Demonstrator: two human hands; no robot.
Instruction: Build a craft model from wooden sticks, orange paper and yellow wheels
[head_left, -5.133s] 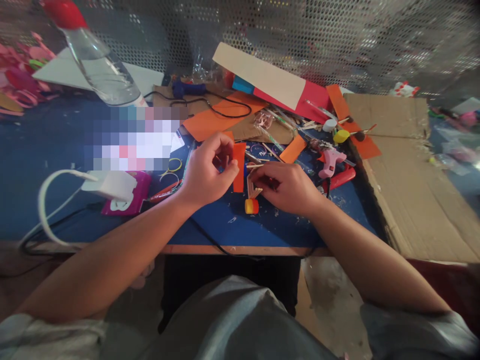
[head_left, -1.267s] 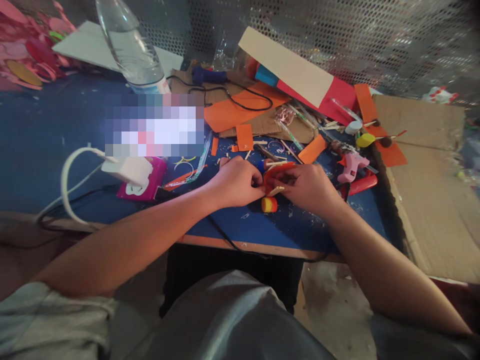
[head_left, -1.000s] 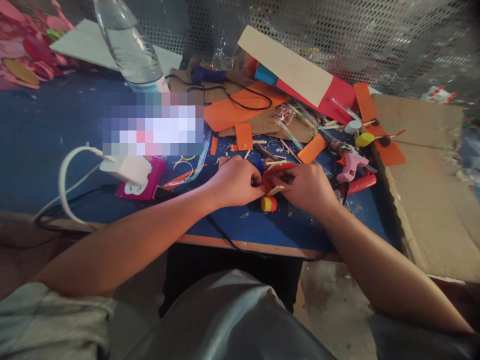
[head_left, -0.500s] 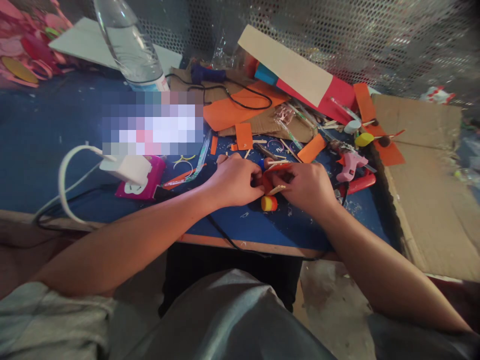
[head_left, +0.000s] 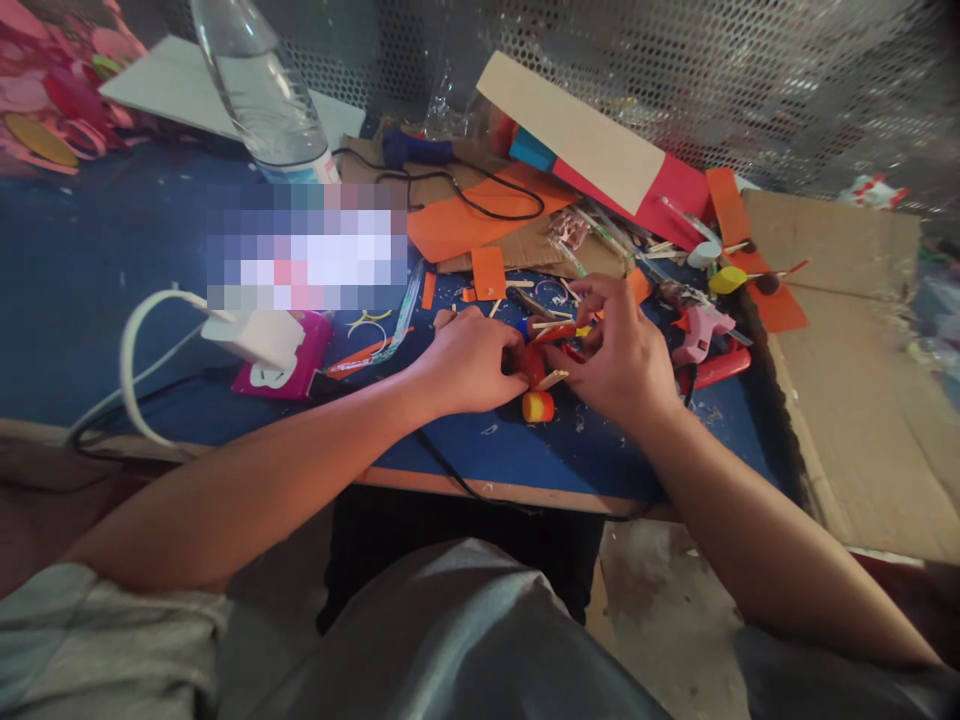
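My left hand (head_left: pixel 474 362) is closed, thumb and fingers pinching the left side of a small red-orange craft piece (head_left: pixel 535 367). Pale wooden sticks (head_left: pixel 553 380) jut from the piece. Just below it is a yellow-and-orange bottle cap (head_left: pixel 538 407). My right hand (head_left: pixel 621 350) is at the piece's right side, fingers raised and spread; its thumb is close to the red part, though I cannot tell if they touch. Part of the craft piece is hidden behind my fingers.
A pink glue gun (head_left: pixel 703 332) lies right of my right hand. Orange paper (head_left: pixel 488 273) and loose sticks lie behind. On the left stand a water bottle (head_left: pixel 274 110) and a charger (head_left: pixel 259 340) in a pink power block (head_left: pixel 311 350). Cardboard (head_left: pixel 855 380) covers the right side.
My right hand's fingers have opened and lifted away from the craft piece, showing more of its red part. My left hand stays in place on it.
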